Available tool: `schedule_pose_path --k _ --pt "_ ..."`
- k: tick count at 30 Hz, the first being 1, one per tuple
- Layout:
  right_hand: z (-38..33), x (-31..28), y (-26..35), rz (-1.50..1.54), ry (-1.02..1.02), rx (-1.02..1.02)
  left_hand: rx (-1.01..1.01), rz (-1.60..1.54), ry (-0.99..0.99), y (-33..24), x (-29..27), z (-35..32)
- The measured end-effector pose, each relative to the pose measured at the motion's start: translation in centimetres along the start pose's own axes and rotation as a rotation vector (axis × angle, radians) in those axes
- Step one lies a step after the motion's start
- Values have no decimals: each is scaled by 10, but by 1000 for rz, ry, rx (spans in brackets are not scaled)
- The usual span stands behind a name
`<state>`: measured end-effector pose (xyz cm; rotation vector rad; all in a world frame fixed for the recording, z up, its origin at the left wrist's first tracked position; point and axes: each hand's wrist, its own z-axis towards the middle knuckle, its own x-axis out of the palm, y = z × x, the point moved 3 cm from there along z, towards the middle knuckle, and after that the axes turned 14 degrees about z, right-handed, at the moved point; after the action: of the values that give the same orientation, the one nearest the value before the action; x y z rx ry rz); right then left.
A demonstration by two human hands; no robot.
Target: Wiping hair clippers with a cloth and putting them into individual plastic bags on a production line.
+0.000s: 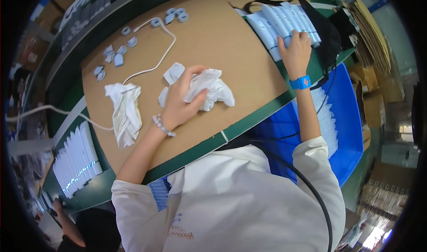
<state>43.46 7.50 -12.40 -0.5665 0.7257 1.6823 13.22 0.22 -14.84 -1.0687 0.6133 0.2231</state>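
The person wears a white short-sleeved shirt (240, 198), its sleeves ending above the elbows at about 8 and 4 o'clock. Small orange and blue markings sit on the shirt front near 6 o'clock. A string of pale beads (163, 126) circles the left wrist, and a bright blue watch-like band (300, 82) with a square face wraps the right wrist near 2 o'clock. A thin black cable (311, 189) curves down across the shirt's right side.

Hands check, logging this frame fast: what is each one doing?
Left hand: closed on a crumpled white cloth.
Right hand: open, fingers resting on the row of white tubes.
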Motion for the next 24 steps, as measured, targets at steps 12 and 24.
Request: schedule_pose_path --k 12,24 --pt "3 27 14 -99 -1 39 56 135 -76 -3 -20 -19" --pt "12 -5 56 928 16 369 -326 -553 -357 28 -28 -16"
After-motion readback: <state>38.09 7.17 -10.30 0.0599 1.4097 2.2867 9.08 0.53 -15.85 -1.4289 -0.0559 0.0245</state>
